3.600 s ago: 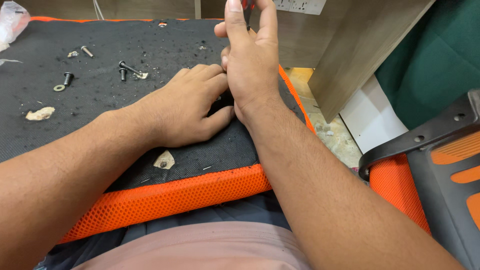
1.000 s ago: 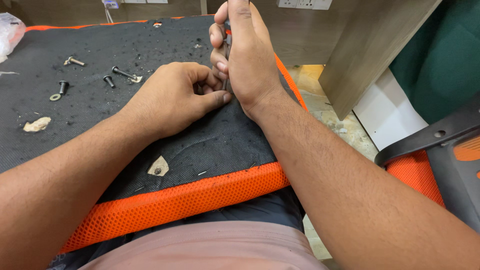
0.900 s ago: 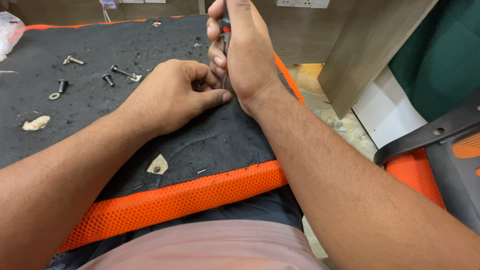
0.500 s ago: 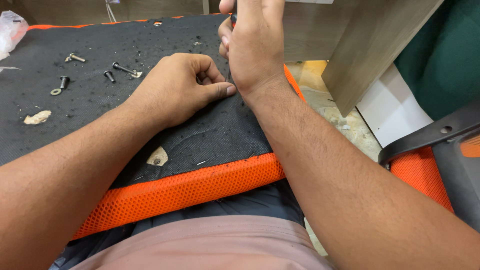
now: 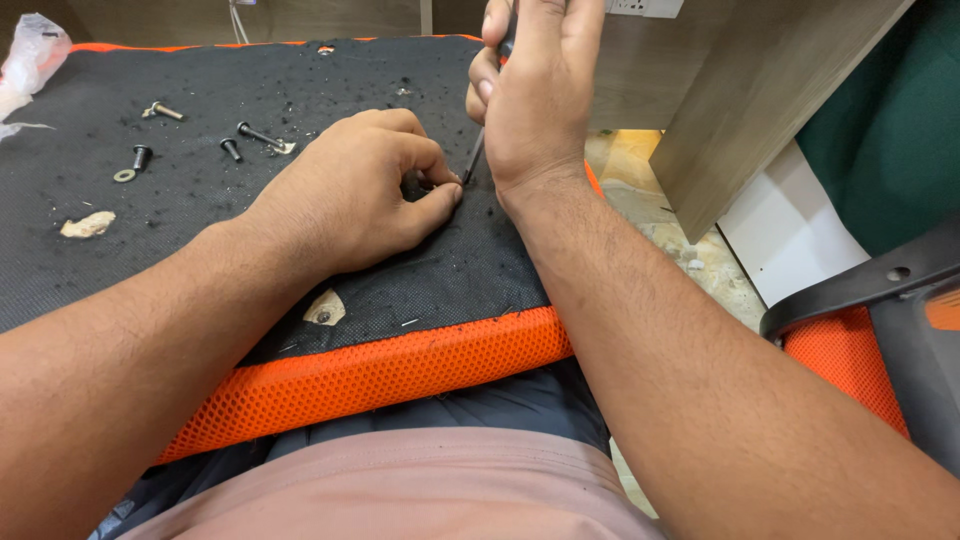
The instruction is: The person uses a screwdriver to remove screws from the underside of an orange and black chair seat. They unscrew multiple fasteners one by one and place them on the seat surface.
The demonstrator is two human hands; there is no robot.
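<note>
Four loose bolts [image 5: 242, 140] and a washer [image 5: 124, 176] lie near the cushion's [image 5: 380, 370] far left corner, apparently already removed. The right hand [image 5: 535, 100] grips a screwdriver [image 5: 473, 160] near the right edge, tip down by the left hand [image 5: 350, 195], whose fingertips pinch something hidden; that fastener seems left.

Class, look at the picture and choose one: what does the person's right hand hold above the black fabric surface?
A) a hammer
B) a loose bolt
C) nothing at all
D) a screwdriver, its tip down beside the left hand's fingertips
D: the right hand grips a screwdriver whose thin shaft slants down to the black fabric surface, right by the left hand.
</note>
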